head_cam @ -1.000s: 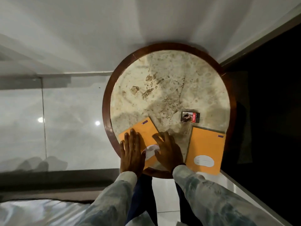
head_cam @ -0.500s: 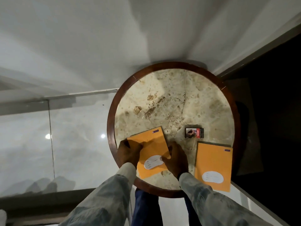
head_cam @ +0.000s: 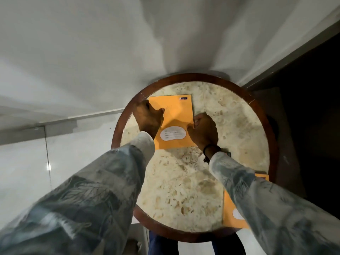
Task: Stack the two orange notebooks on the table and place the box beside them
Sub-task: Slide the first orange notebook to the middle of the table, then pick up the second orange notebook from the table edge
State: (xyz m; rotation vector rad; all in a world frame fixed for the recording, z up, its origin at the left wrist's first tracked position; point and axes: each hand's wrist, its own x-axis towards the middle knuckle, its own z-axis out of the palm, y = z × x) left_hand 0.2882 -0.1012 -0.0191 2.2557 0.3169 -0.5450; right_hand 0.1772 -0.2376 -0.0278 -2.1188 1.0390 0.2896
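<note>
On the far left part of the round tabletop (head_cam: 239, 126) we have one orange notebook (head_cam: 174, 115) lying flat, cover and white label up, its far left corner close to the dark wooden rim. We judge it sits there as the base of the stack, with bare stone to its right for the box. Our left hand (head_cam: 148, 119) lies over the notebook's left edge, knuckles up and wrist bent down from a long reach, thumb across the cover; its grip is narrow and closed on that edge, pinning or steadying it. Across the cover, our right hand (head_cam: 203, 130) meets the right edge from the side, fingers curled and pinching the margin near the label, so this grip also holds the notebook; a dark band circles the wrist. Both patterned sleeves run out nearly straight from the near side, forearms angled toward each other. Just beyond the right wrist a small dark corner shows, which we take to be the box (head_cam: 228, 154), though the sleeve hides almost all of it. At the near right, the second orange notebook (head_cam: 231, 220) rests on the tabletop, well apart from the first and partly under our right sleeve, reaching past the rim; it is not yet stacked.
</note>
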